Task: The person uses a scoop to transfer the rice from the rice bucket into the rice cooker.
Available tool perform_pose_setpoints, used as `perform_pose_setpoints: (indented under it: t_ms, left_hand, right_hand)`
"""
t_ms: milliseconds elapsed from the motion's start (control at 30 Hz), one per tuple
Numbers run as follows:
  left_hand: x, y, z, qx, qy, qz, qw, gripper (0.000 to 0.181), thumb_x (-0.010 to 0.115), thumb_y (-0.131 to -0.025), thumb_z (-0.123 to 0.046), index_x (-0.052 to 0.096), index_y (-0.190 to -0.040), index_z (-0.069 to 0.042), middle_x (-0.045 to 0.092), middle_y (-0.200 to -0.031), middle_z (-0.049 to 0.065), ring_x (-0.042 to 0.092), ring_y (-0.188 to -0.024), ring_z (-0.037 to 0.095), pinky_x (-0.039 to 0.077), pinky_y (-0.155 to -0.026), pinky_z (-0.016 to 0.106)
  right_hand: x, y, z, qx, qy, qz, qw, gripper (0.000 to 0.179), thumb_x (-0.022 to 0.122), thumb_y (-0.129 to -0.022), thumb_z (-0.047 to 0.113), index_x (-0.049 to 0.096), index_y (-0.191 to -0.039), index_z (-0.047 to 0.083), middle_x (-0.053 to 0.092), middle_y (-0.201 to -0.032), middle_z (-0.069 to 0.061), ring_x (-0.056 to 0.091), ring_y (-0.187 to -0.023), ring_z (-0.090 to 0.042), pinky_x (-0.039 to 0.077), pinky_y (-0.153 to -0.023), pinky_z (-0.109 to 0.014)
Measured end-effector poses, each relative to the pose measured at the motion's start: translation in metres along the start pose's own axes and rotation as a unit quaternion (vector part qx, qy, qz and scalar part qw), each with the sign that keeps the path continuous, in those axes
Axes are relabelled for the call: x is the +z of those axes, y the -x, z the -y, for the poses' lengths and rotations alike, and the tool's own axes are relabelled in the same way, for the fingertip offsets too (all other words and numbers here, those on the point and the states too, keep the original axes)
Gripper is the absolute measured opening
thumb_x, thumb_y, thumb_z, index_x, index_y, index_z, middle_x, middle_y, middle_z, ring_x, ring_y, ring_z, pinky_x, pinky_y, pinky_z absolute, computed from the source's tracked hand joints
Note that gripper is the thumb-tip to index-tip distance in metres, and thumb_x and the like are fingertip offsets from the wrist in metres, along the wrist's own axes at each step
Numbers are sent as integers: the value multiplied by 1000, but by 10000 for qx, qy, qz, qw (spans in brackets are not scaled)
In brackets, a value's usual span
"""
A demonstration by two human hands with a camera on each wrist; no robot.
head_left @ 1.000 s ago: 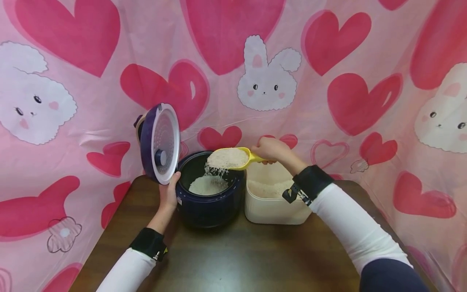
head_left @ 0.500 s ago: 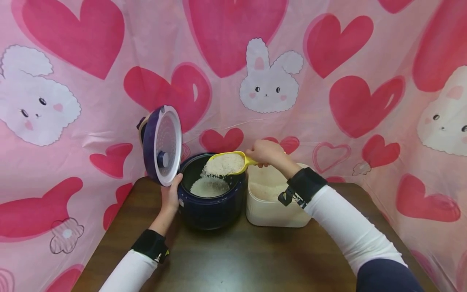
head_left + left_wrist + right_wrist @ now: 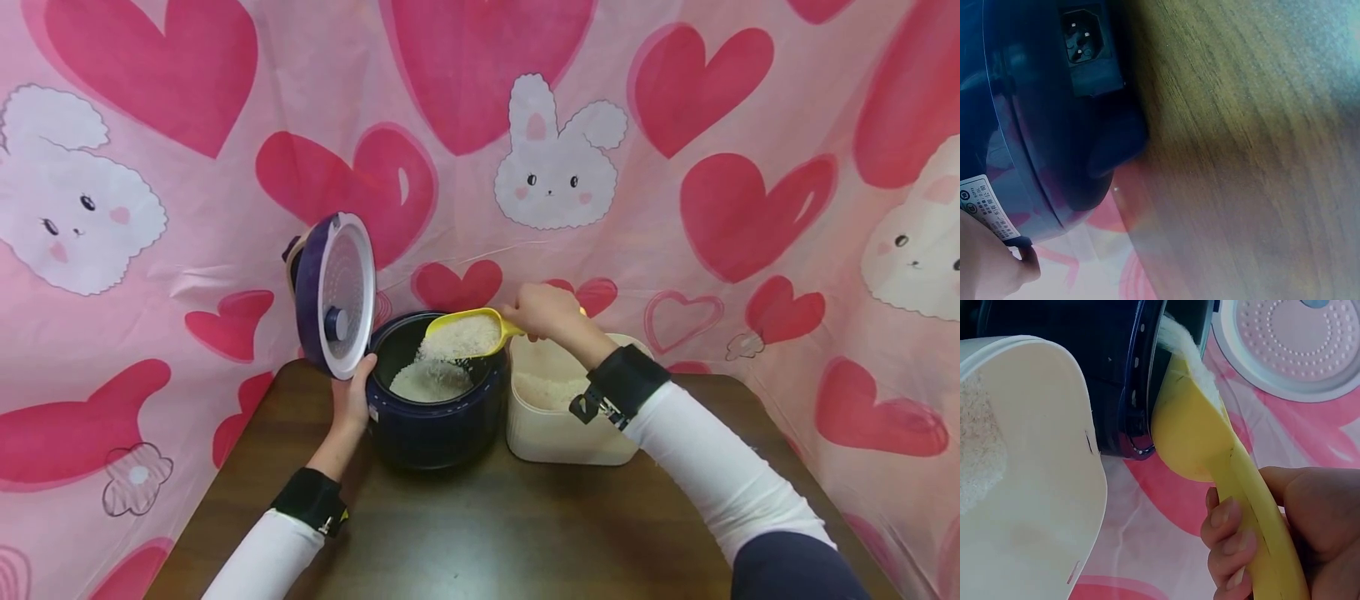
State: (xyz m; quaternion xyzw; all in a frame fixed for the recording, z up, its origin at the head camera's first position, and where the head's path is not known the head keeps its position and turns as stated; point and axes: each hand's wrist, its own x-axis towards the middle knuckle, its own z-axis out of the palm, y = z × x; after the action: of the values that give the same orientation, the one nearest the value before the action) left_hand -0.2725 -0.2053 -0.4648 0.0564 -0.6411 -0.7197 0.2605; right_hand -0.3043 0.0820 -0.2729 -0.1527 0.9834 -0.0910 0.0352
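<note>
In the head view, my right hand [image 3: 543,312] grips the handle of a yellow scoop [image 3: 1188,437] heaped with rice [image 3: 461,336]. The scoop tips over the open pot of a dark blue rice cooker [image 3: 435,437], and grains spill from its lip onto a white mound of rice [image 3: 431,381] inside. Fingers wrap the handle in the right wrist view. My left hand [image 3: 350,400] holds the cooker's left side, thumb up at the rim below the raised lid [image 3: 347,292]. From the left wrist, this hand [image 3: 991,262] shows beside a white label [image 3: 988,209]; most fingers are hidden.
A cream bin [image 3: 573,437] partly filled with rice stands right of the cooker, under my right forearm. Both sit on a brown wooden table [image 3: 480,533] against a pink heart-and-bunny cloth [image 3: 465,208]. The cooker's power socket [image 3: 1083,36] faces the left wrist camera.
My right hand has shifted slightly left and the scoop tilts further down into the pot as rice keeps falling. My left hand stays at the cooker's side.
</note>
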Motion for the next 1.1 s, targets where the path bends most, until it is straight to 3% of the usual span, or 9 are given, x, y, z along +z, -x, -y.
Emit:
perform_pose_setpoints:
  t_ms: [200,400,800,1100]
  left_hand:
    - [0,0,-1,-19,41,11,10000,59,61,-96,-15,44,-150,3,50,-150,18,47,-122,6,31,-111,24]
    - [0,0,-1,-86,25,-11,10000,57,60,-97,-16,45,-148,3,51,-148,18,48,-119,6,31,-111,23]
    - [0,1,-1,-42,-65,-39,10000,58,60,-97,-17,44,-149,3,51,-148,19,47,-120,7,30,-112,24]
    - [-1,-3,3,33,-6,-54,10000,58,60,-97,-16,45,-148,6,50,-147,20,46,-124,12,29,-113,26]
  right_hand:
    - [3,-1,3,-119,119,-254,9995,49,56,-102,43,60,-64,13,65,-65,-5,64,-61,-22,46,-53,-31]
    - [2,-1,7,-80,271,-343,9990,52,56,-102,42,61,-59,13,66,-64,-4,64,-62,-22,48,-54,-32]
    - [4,0,7,-184,244,-425,9986,49,57,-102,42,65,-65,11,66,-66,-4,65,-64,-22,52,-58,-33]
    - [5,1,7,-192,56,-392,9990,47,59,-102,40,64,-67,10,60,-65,-5,55,-61,-23,46,-56,-29]
